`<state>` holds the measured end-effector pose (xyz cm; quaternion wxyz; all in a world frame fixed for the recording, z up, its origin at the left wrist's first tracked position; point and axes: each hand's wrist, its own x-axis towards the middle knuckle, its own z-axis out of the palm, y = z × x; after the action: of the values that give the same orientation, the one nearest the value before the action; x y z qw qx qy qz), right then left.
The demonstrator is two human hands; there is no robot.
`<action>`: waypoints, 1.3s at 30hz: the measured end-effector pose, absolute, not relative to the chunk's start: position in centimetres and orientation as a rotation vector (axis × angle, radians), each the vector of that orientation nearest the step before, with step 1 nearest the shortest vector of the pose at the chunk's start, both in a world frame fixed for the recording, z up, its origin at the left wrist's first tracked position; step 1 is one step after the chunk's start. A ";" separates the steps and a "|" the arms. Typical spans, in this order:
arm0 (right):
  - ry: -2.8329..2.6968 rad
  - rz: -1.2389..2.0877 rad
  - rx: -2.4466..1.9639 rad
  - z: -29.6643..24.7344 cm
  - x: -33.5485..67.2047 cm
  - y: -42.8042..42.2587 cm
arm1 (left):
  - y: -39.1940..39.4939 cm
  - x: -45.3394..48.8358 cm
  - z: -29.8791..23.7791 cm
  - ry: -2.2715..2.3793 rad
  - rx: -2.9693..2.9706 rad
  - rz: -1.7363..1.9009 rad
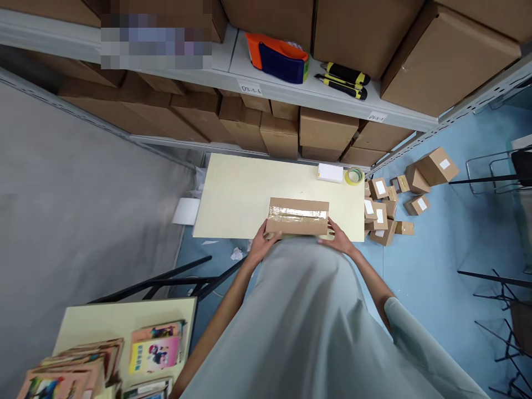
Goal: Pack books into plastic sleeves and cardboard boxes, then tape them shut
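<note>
A brown cardboard box [298,224] lies at the near edge of the cream table [245,183], close against my shirt. Shiny packing tape [298,213] runs lengthwise along its top. My left hand [263,244] grips the box's left end, with the thumb along the near side. At the opposite end, my right hand [337,239] holds the right corner, its fingers along the side. The undersides of both grips are hidden. Toward the table's far right are a white label pack [330,173] and a roll of tape [353,176].
Shelves [199,64] with cardboard boxes stand beyond the table, bearing utility knives [344,80] and an orange-and-blue tape dispenser [277,58]. Several labelled parcels [380,216] lie on the floor to the right. A side table [124,316] at lower left carries stacked booklets [153,354].
</note>
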<state>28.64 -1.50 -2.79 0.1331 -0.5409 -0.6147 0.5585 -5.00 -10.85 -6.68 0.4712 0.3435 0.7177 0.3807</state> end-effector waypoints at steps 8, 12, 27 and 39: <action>-1.958 1.367 -1.557 -0.7 27.6 -0.6 | -10.2 -6.6 -6.1 1.857 1.012 0.891; -1.998 1.049 -1.742 1.5 26.6 2.3 | -7.7 -7.6 -4.3 1.930 1.174 0.918; -1.878 1.237 -1.941 -2.3 24.9 6.7 | -3.8 -6.0 -6.4 1.994 0.968 0.905; -1.718 1.714 -1.597 -4.4 29.2 -1.8 | -10.0 -6.1 -7.6 1.628 0.811 0.763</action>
<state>29.16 -1.83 -4.35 0.1178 -0.5460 -0.5873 0.5857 -6.10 -10.01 -7.56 0.5517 0.3430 0.6883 0.3228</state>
